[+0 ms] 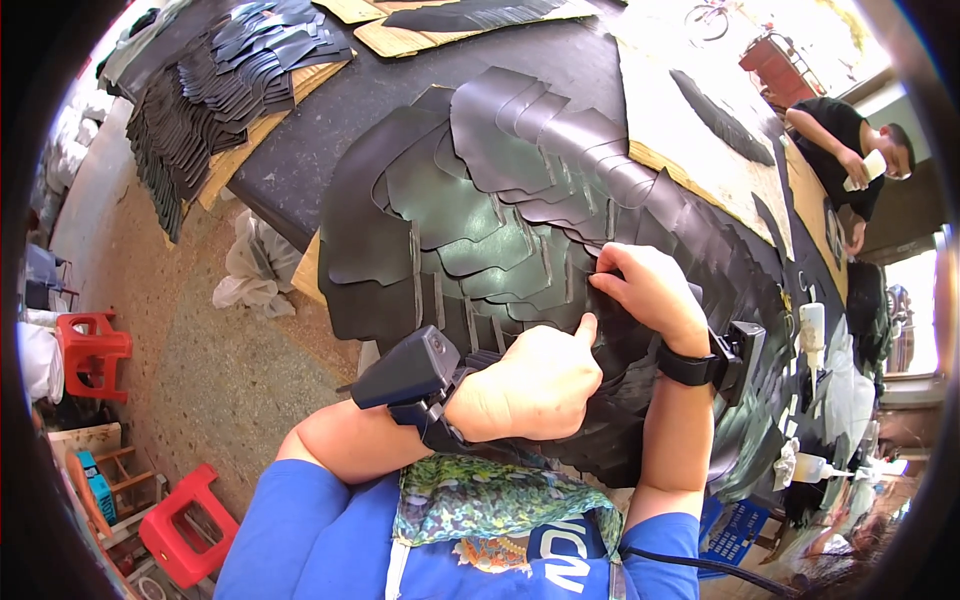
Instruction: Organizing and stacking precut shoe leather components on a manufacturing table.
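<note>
Black leather pieces [430,200] lie in overlapping rows over the work table in front of me. My right hand [650,290] is among them, thumb and index finger pinched at the edge of a piece. Just nearer and to the left, my left hand [535,385] is curled, its index finger pointing onto the leather below the right fingertips. The underside of the left hand is hidden, so what it may hold does not show. Both wrists wear black strapped devices.
More strips are stacked on a wooden board [235,160] at the far left. Pale boards [655,110] lie at the far right. White bottles [811,330] stand on the right. Red stools [190,525] are on the floor at left. Another person [840,140] works at far right.
</note>
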### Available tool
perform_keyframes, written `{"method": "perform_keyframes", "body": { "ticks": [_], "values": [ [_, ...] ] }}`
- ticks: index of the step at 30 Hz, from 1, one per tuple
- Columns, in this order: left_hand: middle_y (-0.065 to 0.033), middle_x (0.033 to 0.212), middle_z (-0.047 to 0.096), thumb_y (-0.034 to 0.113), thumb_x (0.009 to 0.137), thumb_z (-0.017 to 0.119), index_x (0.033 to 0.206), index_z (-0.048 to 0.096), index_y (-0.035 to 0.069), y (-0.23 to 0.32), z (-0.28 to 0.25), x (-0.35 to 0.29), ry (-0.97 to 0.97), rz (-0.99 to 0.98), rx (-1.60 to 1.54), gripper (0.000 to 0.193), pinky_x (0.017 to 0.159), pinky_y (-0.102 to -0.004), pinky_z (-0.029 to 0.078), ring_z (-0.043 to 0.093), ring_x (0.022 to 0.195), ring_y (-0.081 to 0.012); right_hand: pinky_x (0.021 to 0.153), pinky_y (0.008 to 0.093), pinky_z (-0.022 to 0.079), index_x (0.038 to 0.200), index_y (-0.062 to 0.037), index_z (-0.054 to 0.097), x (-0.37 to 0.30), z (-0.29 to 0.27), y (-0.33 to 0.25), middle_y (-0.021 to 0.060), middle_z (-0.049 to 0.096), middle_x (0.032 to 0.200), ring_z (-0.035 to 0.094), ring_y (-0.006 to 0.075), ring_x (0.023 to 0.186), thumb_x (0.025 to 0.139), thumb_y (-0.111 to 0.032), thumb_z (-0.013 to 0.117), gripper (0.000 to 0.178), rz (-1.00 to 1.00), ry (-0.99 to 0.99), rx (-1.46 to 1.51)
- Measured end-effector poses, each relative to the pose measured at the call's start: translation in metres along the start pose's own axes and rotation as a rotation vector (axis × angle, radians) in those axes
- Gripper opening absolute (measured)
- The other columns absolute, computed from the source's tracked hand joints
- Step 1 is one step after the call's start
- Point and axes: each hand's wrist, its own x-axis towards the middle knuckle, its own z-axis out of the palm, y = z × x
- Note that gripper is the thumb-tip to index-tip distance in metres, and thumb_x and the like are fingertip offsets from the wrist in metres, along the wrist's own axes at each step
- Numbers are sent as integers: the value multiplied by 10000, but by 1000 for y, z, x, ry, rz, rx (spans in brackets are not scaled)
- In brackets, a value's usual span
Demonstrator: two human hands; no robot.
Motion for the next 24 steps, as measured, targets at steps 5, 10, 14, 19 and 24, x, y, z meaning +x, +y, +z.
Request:
{"method": "perform_keyframes", "body": {
  "ticks": [5, 10, 14, 19, 24],
  "values": [
    [-320, 1132, 446, 112, 579, 531, 641, 562, -35, 1, -7, -10, 135, 30, -156, 163, 582, -380, 483, 580, 627, -343, 771, 351, 332, 794, -96, 529, -2, 0, -9, 49, 529, 728, 519, 217, 745, 617, -343, 701, 350, 101, 206, -440],
    [-241, 829, 541, 122, 613, 530, 687, 524, -60, 10, -28, -34, 151, 81, -403, 196, 627, -422, 449, 555, 694, -372, 836, 376, 303, 885, -86, 536, -20, -4, 15, 72, 522, 935, 459, 249, 945, 639, -252, 694, 336, 107, 468, -369],
    [-148, 846, 604, 82, 686, 540, 945, 531, -85, -3, -43, -68, 125, -9, -1161, 308, 734, -300, 440, 565, 801, -192, 881, 392, 295, 977, -78, 522, -29, -12, 35, 94, 493, 1045, 427, 271, 1034, 694, -154, 649, 320, 239, 749, -390],
    [-52, 1044, 558, 53, 819, 534, 1091, 502, -41, 1, -75, -109, 478, -81, -1292, 289, 843, -276, 406, 509, 951, -117, 766, 320, 406, 909, -11, 549, -55, -56, 18, 112, 545, 861, 528, 238, 838, 732, -78, 598, 196, 152, 864, 42],
    [-54, 1018, 565, 72, 826, 549, 1082, 505, -35, -18, -95, -123, 809, -66, -1213, 281, 821, -266, 421, 528, 927, -119, 681, 207, 427, 968, -31, 519, -91, -92, 3, 57, 554, 892, 522, 89, 732, 841, -49, 517, 128, -44, 1172, 731]
  ]
}}
